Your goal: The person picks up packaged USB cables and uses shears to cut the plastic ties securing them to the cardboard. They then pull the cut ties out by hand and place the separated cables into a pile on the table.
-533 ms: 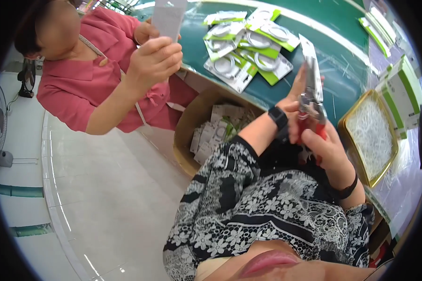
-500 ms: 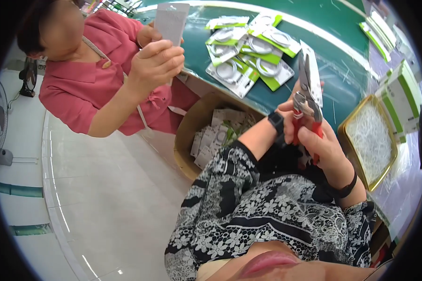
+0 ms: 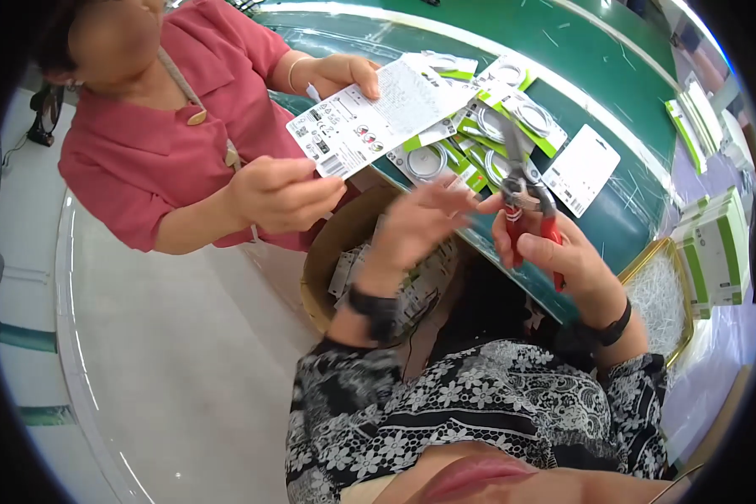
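Note:
My right hand (image 3: 554, 252) is closed around the red handles of a pair of pruning shears (image 3: 522, 181), whose metal blades point away from me over the table. Left of it, my left hand (image 3: 424, 220) is blurred by motion above the table edge. Its fingers look stretched out, with nothing visible in them. A white hang-tab card package (image 3: 581, 170) lies beyond the shears on the right. Past the blades, several green-and-white packages with coiled white cables (image 3: 428, 160) lie in a loose pile.
At left, a co-worker in a pink shirt (image 3: 218, 109) holds a white printed card package (image 3: 344, 134) in both hands. Below the table edge stands a cardboard box (image 3: 317, 281) of packages. A gold-rimmed tray (image 3: 687, 294) of clear strips and stacked green-and-white boxes (image 3: 714, 252) stand at right.
My left hand has let go of the white card package and swung left. That package now lies on the table. The co-worker has lowered and tilted their package toward the pile.

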Tool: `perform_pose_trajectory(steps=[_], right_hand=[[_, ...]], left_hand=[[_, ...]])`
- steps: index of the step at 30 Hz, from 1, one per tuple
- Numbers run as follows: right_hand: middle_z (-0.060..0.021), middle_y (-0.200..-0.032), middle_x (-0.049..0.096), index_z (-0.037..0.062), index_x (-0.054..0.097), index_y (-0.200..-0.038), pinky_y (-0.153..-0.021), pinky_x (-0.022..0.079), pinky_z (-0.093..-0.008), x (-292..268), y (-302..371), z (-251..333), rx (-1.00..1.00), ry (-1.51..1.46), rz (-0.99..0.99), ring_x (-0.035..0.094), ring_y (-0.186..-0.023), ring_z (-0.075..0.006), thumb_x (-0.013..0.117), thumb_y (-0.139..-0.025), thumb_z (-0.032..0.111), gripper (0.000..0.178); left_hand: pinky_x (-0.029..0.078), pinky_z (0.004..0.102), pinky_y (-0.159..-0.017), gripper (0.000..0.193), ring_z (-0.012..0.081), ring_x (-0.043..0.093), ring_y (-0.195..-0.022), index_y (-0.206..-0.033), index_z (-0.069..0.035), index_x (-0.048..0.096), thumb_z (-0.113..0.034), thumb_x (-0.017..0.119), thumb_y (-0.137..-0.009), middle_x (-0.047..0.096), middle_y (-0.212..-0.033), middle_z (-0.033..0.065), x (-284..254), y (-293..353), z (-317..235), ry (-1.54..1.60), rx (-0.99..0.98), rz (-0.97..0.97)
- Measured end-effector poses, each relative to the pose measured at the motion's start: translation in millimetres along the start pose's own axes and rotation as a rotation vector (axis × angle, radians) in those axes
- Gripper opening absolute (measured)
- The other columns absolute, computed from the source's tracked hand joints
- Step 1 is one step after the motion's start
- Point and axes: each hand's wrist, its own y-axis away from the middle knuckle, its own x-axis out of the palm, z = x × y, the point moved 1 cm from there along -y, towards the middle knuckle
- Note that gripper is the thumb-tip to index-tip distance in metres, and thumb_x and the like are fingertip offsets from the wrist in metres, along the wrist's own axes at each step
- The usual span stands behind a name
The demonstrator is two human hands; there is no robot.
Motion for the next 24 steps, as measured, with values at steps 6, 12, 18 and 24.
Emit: perform_pose_trajectory(steps=[6,12,18,24], right_hand=[[-0.0045,-0.089,0.054,-0.0013,0.044,-0.129,-0.071,0.043,-0.0258,-25.9,-24.4,-18.7,-0.195,0.949,-0.286,0.053,-0.081,-0.0127,0.063,-0.087,0.034,0.058],[-0.005,-0.087,0.055,-0.0049,0.044,-0.128,-0.078,0.048,-0.0287,-34.9,-12.9,-29.6,0.183,0.016,0.028,0.057,-0.079,-0.0143,0.056,-0.092,0.041,0.06],[-0.0074,-0.087,0.053,-0.0072,0.042,-0.129,-0.079,0.052,-0.0383,-19.9,-7.6,-46.3,0.261,-0.449,0.197,0.057,-0.078,-0.0179,0.048,-0.094,0.048,0.066],[-0.0093,-0.086,0.05,-0.0084,0.041,-0.13,-0.078,0.052,-0.0511,-18.0,-9.6,-48.7,0.319,-0.857,0.203,0.056,-0.079,-0.0217,0.039,-0.097,0.051,0.068]], left_hand=[[0.034,0.0553,-0.109,0.072,0.0482,0.029,-0.135,-0.146,0.0,0.023,-0.036,0.055,-0.093,0.032,-0.147,0.0238,-15.9,14.1,-69.3,0.222,0.067,-0.011],[0.033,0.0583,-0.109,0.073,0.0476,0.026,-0.136,-0.147,0.001,0.015,-0.038,0.05,-0.096,0.027,-0.149,0.0248,14.8,-12.5,-58.6,0.297,0.042,0.459],[0.037,0.0556,-0.108,0.059,0.0403,0.036,-0.133,-0.146,0.0,0.02,-0.02,0.048,-0.098,0.035,-0.144,0.0219,50.6,-15.8,-52.2,0.07,-0.021,-0.156],[0.039,0.052,-0.108,0.05,0.0367,0.041,-0.131,-0.143,0.001,0.023,-0.002,0.041,-0.097,0.041,-0.138,0.0199,38.6,-22.4,-32.1,0.042,0.101,-0.261]])
